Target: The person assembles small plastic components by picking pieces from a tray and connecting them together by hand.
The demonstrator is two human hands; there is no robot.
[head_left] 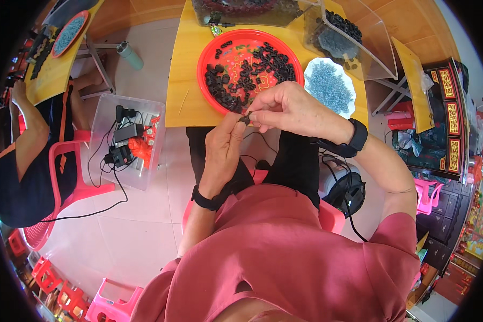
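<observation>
Between my two hands, just over the near rim of a red round tray [300, 63], is a small dark piece [244, 119]. My left hand [224, 147] pinches it between thumb and fingers. From the right, my right hand [290, 110] closes its fingertips on the same piece; what else they may hold is too small to make out. Many small black parts [245, 80] lie in the tray, whose floor has a printed pattern. Right of my right hand, a white scalloped plate [308, 67] bears a heap of small blue-grey translucent pieces [328, 88].
A clear bin [381, 59] with black parts stands at the table's back right, another container [247, 13] behind the tray. On the floor at left, a clear box [99, 115] holds adapters and cables. A person [32, 129] sits at another yellow table [53, 80], near a green bottle [130, 56].
</observation>
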